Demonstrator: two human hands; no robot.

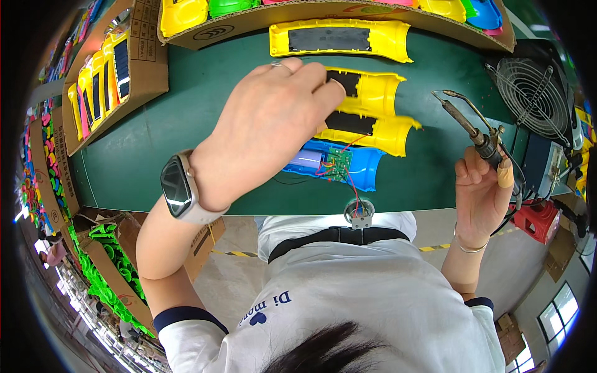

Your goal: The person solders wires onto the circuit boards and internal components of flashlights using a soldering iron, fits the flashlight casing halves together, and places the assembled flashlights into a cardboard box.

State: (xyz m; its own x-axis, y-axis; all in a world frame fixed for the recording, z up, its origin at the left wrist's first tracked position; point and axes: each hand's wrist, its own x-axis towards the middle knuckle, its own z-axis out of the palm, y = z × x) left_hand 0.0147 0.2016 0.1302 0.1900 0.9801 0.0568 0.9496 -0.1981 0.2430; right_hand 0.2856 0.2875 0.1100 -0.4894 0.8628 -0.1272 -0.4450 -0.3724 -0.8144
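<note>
My left hand (273, 102) reaches over the middle of the bench, its fingers closed on a yellow plastic half-shell (390, 140) with a dark panel. That shell's right end is slightly blurred. Just beyond it lies another yellow half-shell (385, 90), partly covered by my fingers. Nearest me, a blue half-shell (368, 169) holds a purple cylindrical battery (306, 159) and a green circuit board (339, 163). A red wire runs from the board to a round metallic part (359, 213) at the bench edge. My right hand (482, 186) grips a soldering iron (476, 133), tip raised, pointing up-left.
A further yellow half-shell (339, 40) lies at the back, before a cardboard box (336, 17) of coloured shells. Another box (146, 59) with shells stands at left. A fan with a wire guard (535, 93) is at right. The green bench (180, 137) ends near my waist.
</note>
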